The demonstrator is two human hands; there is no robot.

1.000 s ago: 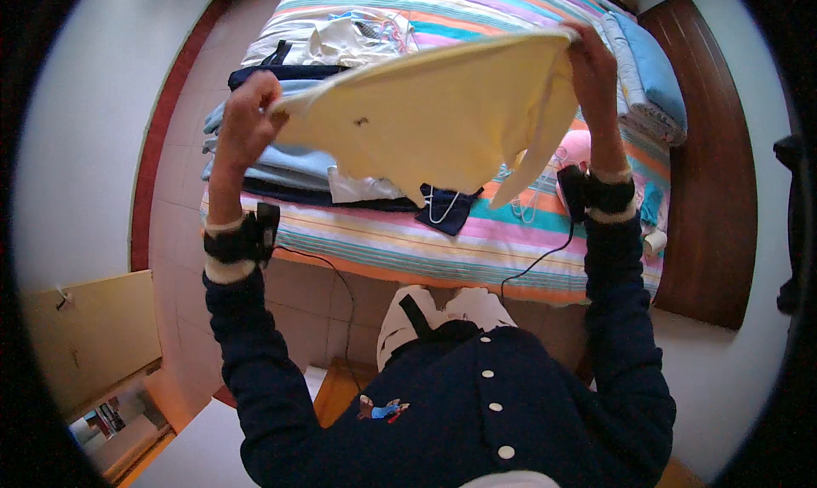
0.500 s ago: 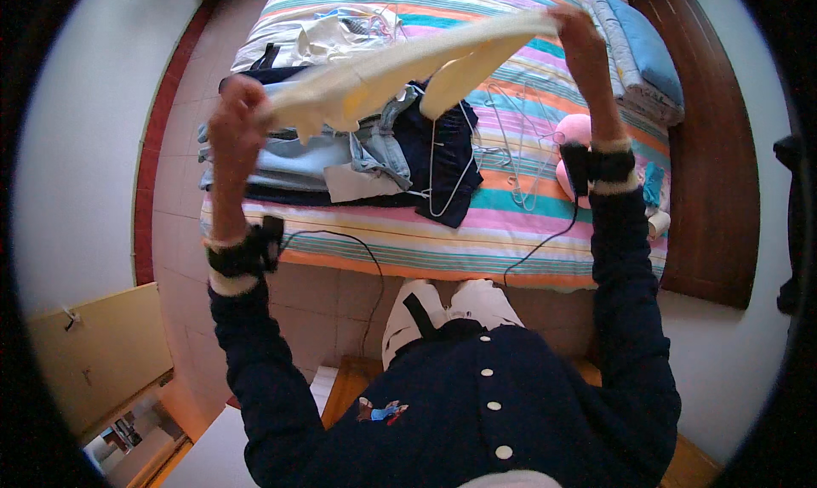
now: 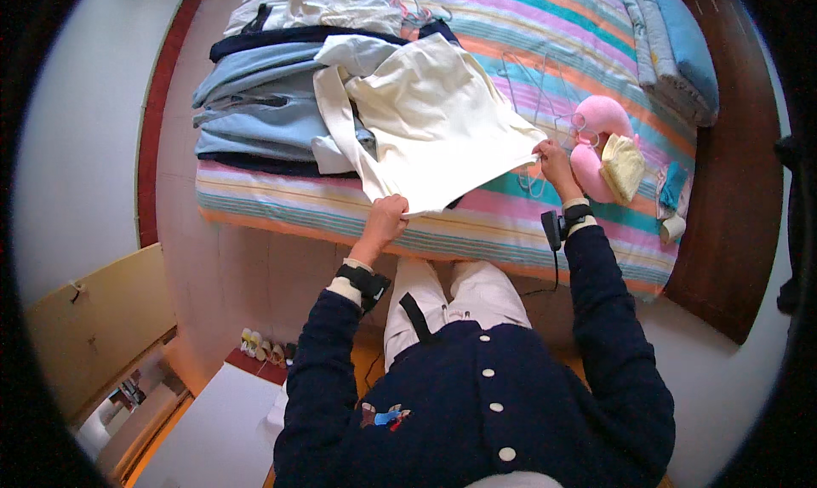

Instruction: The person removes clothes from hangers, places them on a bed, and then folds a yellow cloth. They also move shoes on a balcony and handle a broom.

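A cream long-sleeved top [image 3: 434,118] lies spread over the bed, its hem toward me and one sleeve running down its left side. At the hem's near left corner, my left hand [image 3: 385,222] is closed on the fabric. My right hand [image 3: 555,163] pinches the hem's right corner. Under and left of the top are light blue jeans [image 3: 264,135], partly covered by it. Wire hangers [image 3: 529,79] lie right of the top, one partly hidden behind my right hand. A pink neck pillow [image 3: 602,114] rests beyond that hand, with a pale yellow folded cloth [image 3: 624,169] against it.
The striped bed [image 3: 545,3] fills the middle. White clothes [image 3: 340,7] are heaped at its far left, and folded quilts [image 3: 672,45] at its far right. A paper roll [image 3: 672,228] sits near the right edge. A white table [image 3: 213,428] stands at lower left.
The cream top has come down from in front of me and now lies on the bed. Both hands moved lower and nearer, still gripping it. A yellow cloth is now visible by the pillow.
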